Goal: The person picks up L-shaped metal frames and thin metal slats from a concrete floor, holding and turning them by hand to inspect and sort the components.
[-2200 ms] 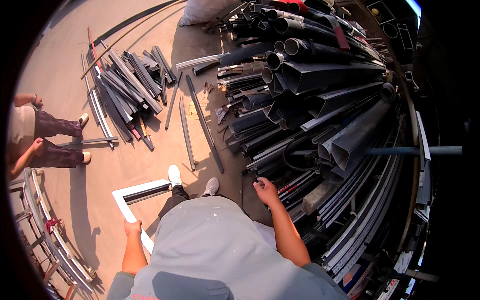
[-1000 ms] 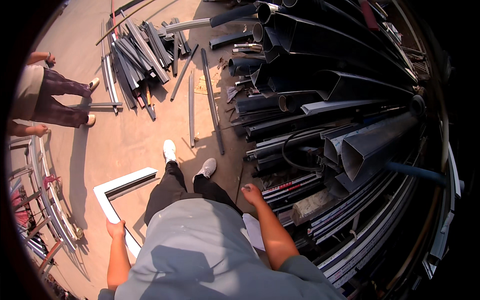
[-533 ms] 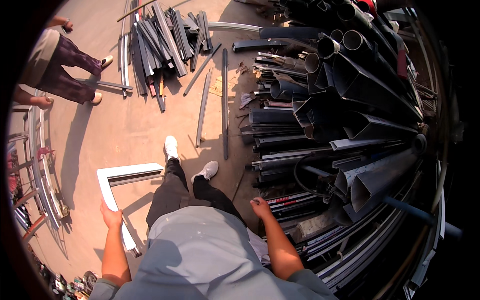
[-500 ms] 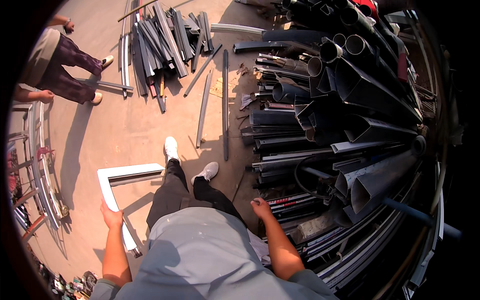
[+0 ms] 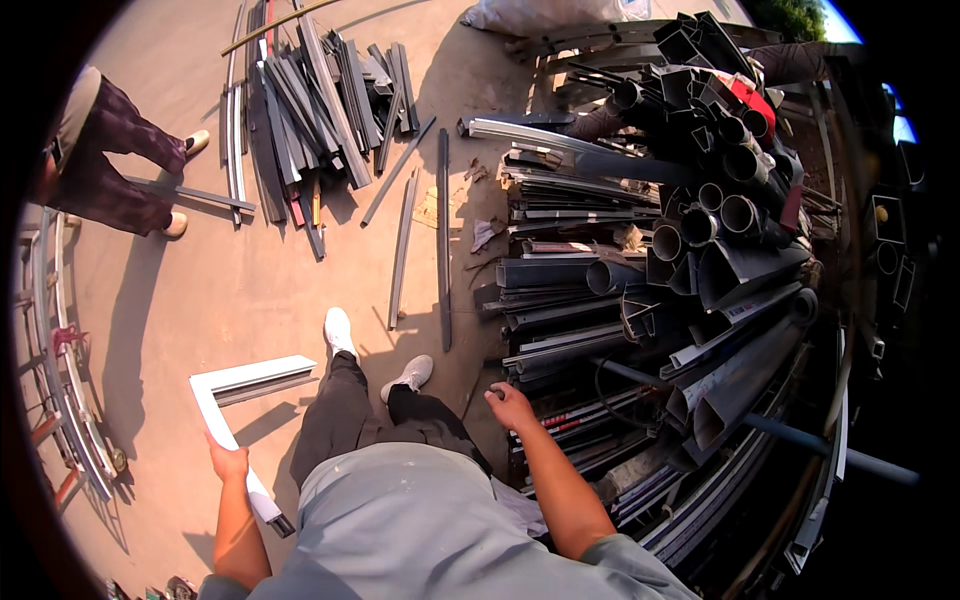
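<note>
An L-shaped corner piece of white metal profile [image 5: 212, 408] hangs at my left side, one leg pointing forward and the other reaching across to the right. My left hand [image 5: 229, 462] is closed around its long leg, and dark grooved undersides show along the piece. On the other side, my right hand [image 5: 511, 406] is raised at waist height beside the stacked profiles, apart from them. Its fingers are curled together, with a small dark spot at the fingertips too small to name.
Dense stacked metal profiles and tubes [image 5: 560, 272] fill the right side. Ahead lies a heap of short dark profiles [image 5: 325, 105], with single bars [image 5: 445, 250] on the floor nearer me. A person [image 5: 115, 170] stands at far left, above a metal frame rack [image 5: 55, 350].
My view has tilted upward, so the floor and stacks sit lower and more of the background shows. Both hands keep their closed grip. The other person's hands have mostly left the view.
</note>
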Demonstrator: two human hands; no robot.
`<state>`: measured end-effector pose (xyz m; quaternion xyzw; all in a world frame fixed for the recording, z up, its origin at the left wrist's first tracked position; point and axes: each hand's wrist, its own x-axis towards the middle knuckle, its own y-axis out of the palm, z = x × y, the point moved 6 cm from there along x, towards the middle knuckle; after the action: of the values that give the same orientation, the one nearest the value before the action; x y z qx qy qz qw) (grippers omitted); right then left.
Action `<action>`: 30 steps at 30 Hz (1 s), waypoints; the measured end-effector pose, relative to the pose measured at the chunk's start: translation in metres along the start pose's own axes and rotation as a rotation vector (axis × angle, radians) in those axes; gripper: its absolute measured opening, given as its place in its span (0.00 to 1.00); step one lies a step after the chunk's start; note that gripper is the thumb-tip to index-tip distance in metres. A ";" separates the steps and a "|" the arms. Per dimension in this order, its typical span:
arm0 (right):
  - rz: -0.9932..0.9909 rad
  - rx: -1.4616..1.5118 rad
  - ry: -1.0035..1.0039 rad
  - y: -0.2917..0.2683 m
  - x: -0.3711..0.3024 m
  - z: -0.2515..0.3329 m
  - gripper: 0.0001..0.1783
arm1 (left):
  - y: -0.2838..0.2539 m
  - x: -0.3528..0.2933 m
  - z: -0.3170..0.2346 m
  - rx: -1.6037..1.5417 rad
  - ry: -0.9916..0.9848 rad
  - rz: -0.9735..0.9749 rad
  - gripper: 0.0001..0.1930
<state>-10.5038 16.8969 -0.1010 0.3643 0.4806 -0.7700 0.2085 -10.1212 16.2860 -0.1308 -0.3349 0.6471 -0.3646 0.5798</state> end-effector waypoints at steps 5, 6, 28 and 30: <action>-0.001 0.042 -0.088 -0.003 0.054 0.075 0.28 | -0.008 0.026 -0.002 -0.080 -0.090 0.044 0.59; -0.013 0.043 -0.099 0.000 0.076 0.078 0.28 | -0.010 0.031 -0.003 -0.114 -0.089 0.042 0.58; -0.480 -0.713 -0.096 -0.086 0.493 0.037 0.37 | 0.169 -0.029 0.083 -0.260 -0.140 -0.146 0.52; -0.553 -0.796 -0.162 -0.094 0.512 0.048 0.38 | 0.178 -0.039 0.084 -0.285 -0.053 -0.157 0.51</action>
<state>-10.9159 16.9118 -0.4223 0.0539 0.7985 -0.5789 0.1560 -10.0359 16.4033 -0.2688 -0.4727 0.6485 -0.3044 0.5132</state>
